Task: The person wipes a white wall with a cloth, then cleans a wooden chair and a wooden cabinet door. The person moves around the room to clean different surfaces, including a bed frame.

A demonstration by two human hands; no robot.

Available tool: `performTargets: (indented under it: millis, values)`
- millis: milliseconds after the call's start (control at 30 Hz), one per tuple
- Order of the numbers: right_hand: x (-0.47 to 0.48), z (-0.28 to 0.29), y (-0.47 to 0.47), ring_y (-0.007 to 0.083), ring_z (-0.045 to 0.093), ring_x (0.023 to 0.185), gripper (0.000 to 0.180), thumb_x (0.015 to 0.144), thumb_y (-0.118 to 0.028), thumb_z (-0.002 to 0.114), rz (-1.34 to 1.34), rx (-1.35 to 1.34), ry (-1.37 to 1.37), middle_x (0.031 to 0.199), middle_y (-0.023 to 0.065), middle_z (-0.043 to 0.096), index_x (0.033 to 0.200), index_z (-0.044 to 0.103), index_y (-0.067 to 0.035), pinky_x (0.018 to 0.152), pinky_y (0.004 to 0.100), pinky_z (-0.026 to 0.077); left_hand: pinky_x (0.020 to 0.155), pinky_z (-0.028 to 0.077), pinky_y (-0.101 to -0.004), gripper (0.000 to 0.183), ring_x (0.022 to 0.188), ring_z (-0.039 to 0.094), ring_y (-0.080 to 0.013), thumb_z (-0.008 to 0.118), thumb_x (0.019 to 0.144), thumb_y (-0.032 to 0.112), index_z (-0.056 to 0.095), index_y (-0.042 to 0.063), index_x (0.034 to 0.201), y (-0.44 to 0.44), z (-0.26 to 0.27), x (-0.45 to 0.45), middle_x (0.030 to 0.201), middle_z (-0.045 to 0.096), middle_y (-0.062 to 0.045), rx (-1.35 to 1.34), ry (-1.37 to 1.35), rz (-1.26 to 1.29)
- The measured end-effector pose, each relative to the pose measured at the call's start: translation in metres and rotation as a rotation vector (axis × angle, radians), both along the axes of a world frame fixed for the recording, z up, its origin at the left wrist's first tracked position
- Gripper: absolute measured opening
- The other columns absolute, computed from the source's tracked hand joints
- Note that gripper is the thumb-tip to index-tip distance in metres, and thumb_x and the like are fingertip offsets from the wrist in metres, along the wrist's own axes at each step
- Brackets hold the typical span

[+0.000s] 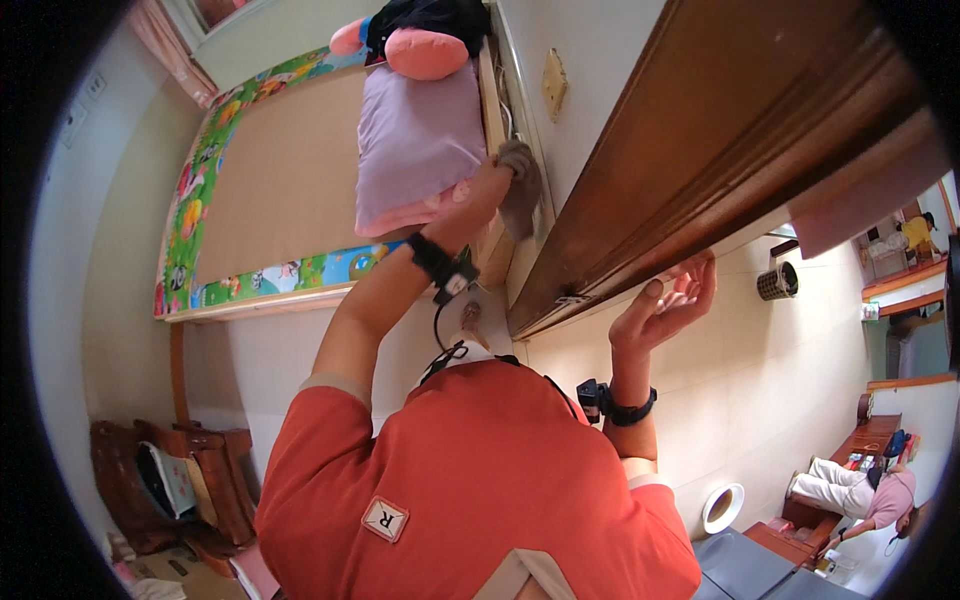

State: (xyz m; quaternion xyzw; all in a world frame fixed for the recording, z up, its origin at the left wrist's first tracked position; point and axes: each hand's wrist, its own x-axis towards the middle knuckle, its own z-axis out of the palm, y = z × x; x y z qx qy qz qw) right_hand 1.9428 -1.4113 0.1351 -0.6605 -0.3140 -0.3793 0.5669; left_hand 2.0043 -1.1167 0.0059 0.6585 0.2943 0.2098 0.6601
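My left hand [496, 174] holds a bunched grey-brown cloth [523, 191] at the side of the bed, close to the wall. Part of the cloth hangs down below the bed's light wooden edge. Right beside that hand lies a lilac pillow [420, 142] on the bed. My right hand [667, 306] is raised by the edge of a brown wooden door [675, 165], fingers loosely curled and apart, with nothing seen in it. Whether its fingertips touch the door cannot be made out. Each wrist wears a black strap with a small device.
The bed [285, 172] has a cartoon-printed border, with pink plush [426, 54] at its head. A carved wooden chair [180, 480] stands lower left. On the tiled floor are a patterned bin [778, 281] and a white round container [723, 508]. A person [855, 487] is far right.
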Motion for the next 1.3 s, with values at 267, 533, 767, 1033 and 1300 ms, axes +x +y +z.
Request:
performTargets:
  millis: [267,533,767,1033,1300]
  values:
    - [-0.005,-0.003,0.000,0.0328,0.040,0.120,0.063,0.092,-0.023,0.054,0.024,-0.070,0.043,0.135,0.0226,0.035,0.140,0.025,0.004,0.097,0.0463,0.038,0.078,0.046,-0.0368,0.042,0.093,0.058,-0.0246,0.057,0.086,0.025,0.056,-0.003,0.117,0.055,-0.027,0.082,0.101,0.062,-0.014,-0.310,0.115,-0.060]
    - [-0.010,-0.001,0.012,0.0218,0.040,0.102,0.068,0.090,-0.018,0.052,-0.065,0.006,0.032,0.126,0.0159,0.035,0.144,0.017,0.004,0.095,0.0372,0.033,0.088,0.043,-0.0436,0.050,0.108,0.055,-0.0285,0.054,0.090,0.036,0.056,-0.002,0.122,0.041,-0.033,0.087,0.116,0.060,-0.014,-0.348,0.136,-0.252]
    - [-0.011,-0.007,0.018,0.0225,0.039,0.109,0.069,0.090,-0.019,0.052,-0.005,0.068,0.030,0.129,0.0167,0.033,0.144,0.015,0.003,0.095,0.0357,0.034,0.088,0.044,-0.0372,0.039,0.108,0.056,-0.0260,0.053,0.089,0.020,0.055,-0.003,0.121,0.016,0.008,0.025,0.115,0.060,-0.013,-0.386,0.312,-0.306]
    - [-0.006,-0.024,0.008,0.0237,0.038,0.103,0.071,0.081,-0.008,0.056,-0.018,-0.046,0.046,0.132,0.0186,0.031,0.141,0.020,0.004,0.085,0.0352,0.034,0.090,0.044,-0.0353,0.039,0.110,0.055,-0.0236,0.053,0.091,0.020,0.054,-0.002,0.122,-0.046,-0.001,-0.064,0.118,0.058,-0.011,-0.225,0.123,-0.674]
    - [-0.001,-0.017,-0.002,0.0350,0.041,0.116,0.065,0.082,-0.008,0.055,0.014,-0.091,0.042,0.132,0.0256,0.037,0.140,0.028,0.005,0.095,0.0421,0.037,0.091,0.044,-0.0335,0.038,0.112,0.054,-0.0213,0.054,0.092,0.021,0.053,-0.001,0.123,-0.054,0.029,-0.079,0.121,0.056,-0.010,-0.192,0.089,-0.866]
